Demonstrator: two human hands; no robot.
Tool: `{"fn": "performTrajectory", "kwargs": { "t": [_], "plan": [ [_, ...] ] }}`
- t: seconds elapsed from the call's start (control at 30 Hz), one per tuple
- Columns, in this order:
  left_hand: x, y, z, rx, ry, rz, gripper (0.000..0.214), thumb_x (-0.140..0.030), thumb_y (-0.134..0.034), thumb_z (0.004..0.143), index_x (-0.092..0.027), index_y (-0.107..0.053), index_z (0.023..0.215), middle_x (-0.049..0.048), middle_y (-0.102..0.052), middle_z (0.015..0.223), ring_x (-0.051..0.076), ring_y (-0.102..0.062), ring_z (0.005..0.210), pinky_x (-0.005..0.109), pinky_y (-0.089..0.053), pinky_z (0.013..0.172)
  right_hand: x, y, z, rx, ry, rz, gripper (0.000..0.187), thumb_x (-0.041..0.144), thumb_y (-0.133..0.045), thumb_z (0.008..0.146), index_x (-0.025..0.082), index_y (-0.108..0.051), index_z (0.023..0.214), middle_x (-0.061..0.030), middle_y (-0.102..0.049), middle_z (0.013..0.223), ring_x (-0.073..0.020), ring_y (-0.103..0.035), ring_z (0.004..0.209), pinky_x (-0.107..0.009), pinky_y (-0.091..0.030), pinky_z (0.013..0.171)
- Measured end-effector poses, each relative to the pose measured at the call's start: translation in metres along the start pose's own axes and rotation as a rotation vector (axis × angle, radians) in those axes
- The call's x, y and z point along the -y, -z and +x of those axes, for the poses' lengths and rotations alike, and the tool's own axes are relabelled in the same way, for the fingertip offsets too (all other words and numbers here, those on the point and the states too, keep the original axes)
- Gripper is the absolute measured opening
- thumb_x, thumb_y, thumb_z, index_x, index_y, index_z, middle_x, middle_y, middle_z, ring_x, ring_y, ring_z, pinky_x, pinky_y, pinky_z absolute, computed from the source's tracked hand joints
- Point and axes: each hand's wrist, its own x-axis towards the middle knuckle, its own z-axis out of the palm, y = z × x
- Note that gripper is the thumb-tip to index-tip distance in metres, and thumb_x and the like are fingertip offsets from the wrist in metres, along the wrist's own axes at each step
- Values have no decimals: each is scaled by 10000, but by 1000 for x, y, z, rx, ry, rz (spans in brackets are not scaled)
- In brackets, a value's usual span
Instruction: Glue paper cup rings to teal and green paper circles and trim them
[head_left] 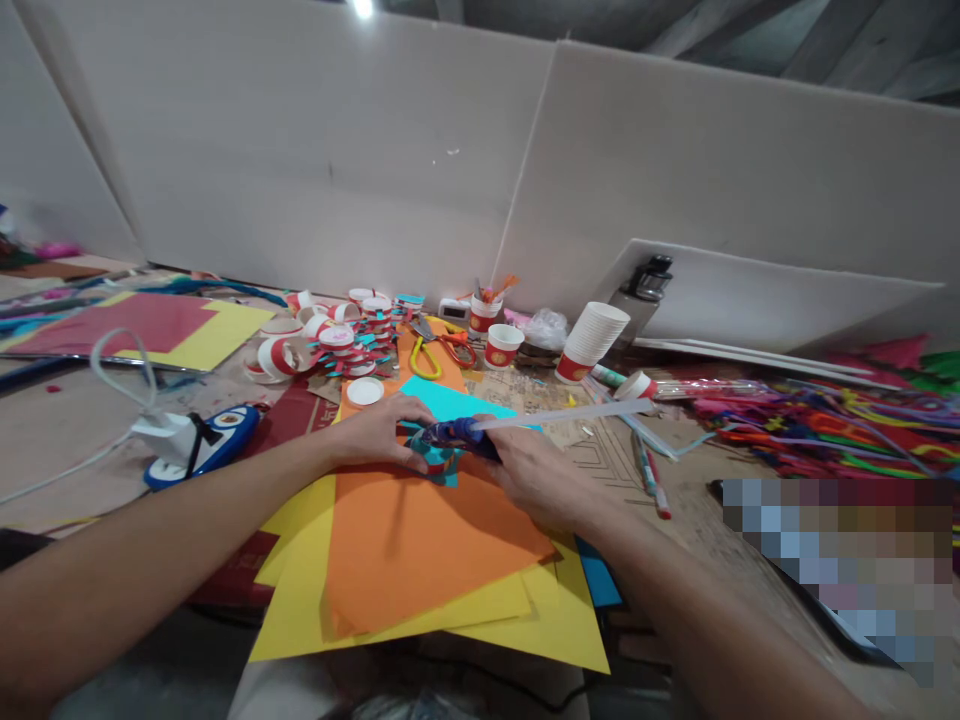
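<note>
Gripping a blue glue gun (454, 433) in the right hand (521, 460), fingers wrapped closed round its handle, with a clear glue stick (562, 415) jutting from its back toward the right. Holding a small cup piece (444, 470) with turquoise strips in the left hand (382, 432), pinched between thumb and curled fingers, over the orange sheet (427, 550) and just below the front of the glue gun. Cannot tell touching from apart at the nozzle, hidden near the left fingers.

Working with the orange sheet laid over yellow sheets (300, 605), and with a turquoise sheet (450, 398) beyond the 2 hands. Keeping 1 white paper disc (365, 391) just beyond the left hand.

Facing, farther back, a cluster of red-and-white cup pieces (337, 340), many with turquoise strips, beside yellow-handled scissors (426, 366). Showing next, toward the right, 1 upright paper cup (504, 346), then a tilted stack of paper cups (592, 340). Having a heap of colourful fuzzy sticks (810, 430) at far right, and at left a white plug (165, 437) set on a blue power strip (214, 455), near red and yellow sheets (150, 330).
</note>
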Motion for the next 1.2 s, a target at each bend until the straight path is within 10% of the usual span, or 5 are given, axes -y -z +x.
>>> {"fn": "performTrajectory", "kwargs": {
  "t": [1.2],
  "plan": [
    [1,-1,0,-13,-1,-47,476,-465,-772,641,-204,-659,1023,43,-636,1037,195,-579,986,301,-441,870,6,-2,3,-31,41,35,198,304,-493,927,213,-527,1099,-57,-642,973,-163,-541,775,-249,-324,622]
  ]
}}
